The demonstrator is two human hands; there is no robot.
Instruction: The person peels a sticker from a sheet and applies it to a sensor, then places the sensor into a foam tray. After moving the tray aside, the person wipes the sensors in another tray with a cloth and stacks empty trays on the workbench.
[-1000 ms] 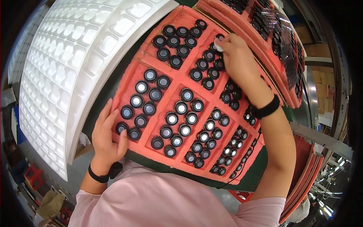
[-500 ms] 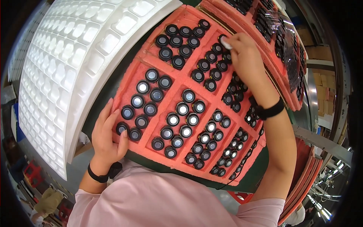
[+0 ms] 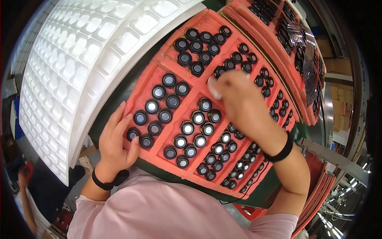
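Observation:
A red foam tray (image 3: 187, 172) lies in front of me, its compartments holding rows of round black parts (image 3: 187, 128) with silvery centres. Along the tray's left edge rests my left hand (image 3: 116, 144), fingers stretched out and thumb apart, close to the parts in the near left compartment. My right hand (image 3: 238, 97) is over the middle of the tray, blurred, pinching a small white wad (image 3: 215, 89). Whether that wad is cloth or another soft material I cannot make out. The hand and forearm hide some of the parts beneath.
White moulded trays (image 3: 79, 79) with square pockets stand at the left. Beyond the red tray are more red foam trays (image 3: 274, 38) of black parts, partly under clear film. Red sheets (image 3: 314, 203) are stacked at lower right. A person (image 3: 30, 207) is at lower left.
My right hand has come from the far compartment toward me and leftward with the white wad. My left hand stays at the tray's edge. The person at lower left has shifted.

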